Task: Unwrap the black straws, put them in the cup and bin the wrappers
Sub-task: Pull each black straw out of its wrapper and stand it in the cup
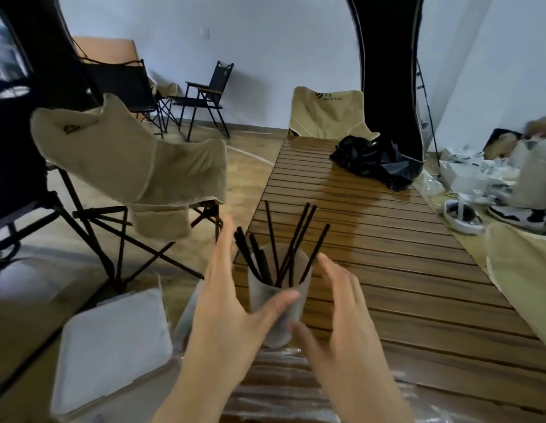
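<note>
A frosted translucent cup (279,296) stands on the near end of the slatted wooden table (387,270), with several black straws (284,254) fanning out of its top. My left hand (226,306) is spread open on the cup's left side, its thumb lying against the cup's front. My right hand (335,325) is open on the cup's right side, fingers apart, its thumb close to the cup's lower front. Clear crumpled wrappers (274,383) lie on the table in front of the cup, partly hidden by my forearms.
A white lidded bin (113,346) sits on the floor left of the table. A beige folding chair (128,166) stands to the left, another (326,117) at the table's far end beside a black bag (372,160). A seated person (531,175) and white clutter are at right.
</note>
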`<action>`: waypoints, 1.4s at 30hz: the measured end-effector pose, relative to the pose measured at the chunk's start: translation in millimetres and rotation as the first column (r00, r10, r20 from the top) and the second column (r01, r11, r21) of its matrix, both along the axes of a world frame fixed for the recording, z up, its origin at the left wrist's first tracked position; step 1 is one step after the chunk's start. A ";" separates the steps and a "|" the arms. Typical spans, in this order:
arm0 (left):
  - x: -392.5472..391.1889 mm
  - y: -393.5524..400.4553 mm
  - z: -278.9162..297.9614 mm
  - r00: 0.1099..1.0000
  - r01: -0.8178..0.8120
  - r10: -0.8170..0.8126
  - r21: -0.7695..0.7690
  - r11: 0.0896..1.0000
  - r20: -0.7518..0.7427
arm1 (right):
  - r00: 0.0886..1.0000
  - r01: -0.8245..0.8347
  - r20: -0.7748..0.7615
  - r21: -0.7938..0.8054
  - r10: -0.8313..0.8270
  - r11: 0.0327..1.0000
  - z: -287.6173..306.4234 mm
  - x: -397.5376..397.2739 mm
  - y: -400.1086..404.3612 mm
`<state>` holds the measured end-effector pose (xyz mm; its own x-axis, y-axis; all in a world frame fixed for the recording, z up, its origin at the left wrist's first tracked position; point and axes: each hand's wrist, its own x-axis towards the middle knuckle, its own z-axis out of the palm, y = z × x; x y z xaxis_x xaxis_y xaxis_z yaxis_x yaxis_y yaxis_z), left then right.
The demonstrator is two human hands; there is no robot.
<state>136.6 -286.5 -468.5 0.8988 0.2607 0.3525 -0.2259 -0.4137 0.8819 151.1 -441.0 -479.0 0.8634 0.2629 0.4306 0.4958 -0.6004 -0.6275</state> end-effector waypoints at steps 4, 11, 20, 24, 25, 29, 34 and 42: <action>5.6 7.7 -18.8 0.980 0.123 -0.105 0.098 0.988 -0.168 | 0.990 -0.002 -0.141 0.056 0.010 0.998 -2.1 23.1 12.7; 5.9 16.0 -25.3 0.986 0.156 -0.151 0.056 0.986 -0.076 | 0.999 -0.035 -0.003 -0.021 0.035 0.999 -17.9 29.1 23.9; 0.8 8.1 -20.4 0.974 0.223 -0.219 0.063 0.973 -0.060 | 0.990 -0.022 -0.138 -0.014 0.020 1.000 8.0 4.2 -8.6; 1.5 1.6 -18.1 0.976 0.216 -0.213 0.053 0.975 -0.053 | 0.962 0.024 -0.272 0.055 -0.008 0.998 14.2 1.5 -16.1; 1.9 0.6 -17.9 0.977 0.210 -0.207 0.070 0.975 -0.048 | 0.949 0.042 -0.316 0.105 -0.007 0.994 15.0 1.4 -17.6; 3.1 1.1 -18.3 0.987 0.157 -0.154 0.095 0.983 -0.041 | 0.939 -0.008 -0.330 0.265 0.098 0.964 12.8 -0.6 -17.8; 6.5 -3.6 -19.7 0.978 0.206 -0.204 0.054 0.977 -0.038 | 0.945 -0.089 -0.269 0.341 0.187 0.936 14.0 -2.2 -15.7; 20.1 -15.7 -14.9 0.940 0.340 -0.339 -0.239 0.910 0.045 | 0.976 -0.088 -0.171 0.243 0.132 0.966 5.2 3.2 -7.7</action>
<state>156.7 -302.2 -483.4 0.9473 0.0169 0.3199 -0.3173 -0.0878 0.9442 154.3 -448.7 -473.8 0.9050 0.2720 0.3272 0.4128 -0.3749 -0.8301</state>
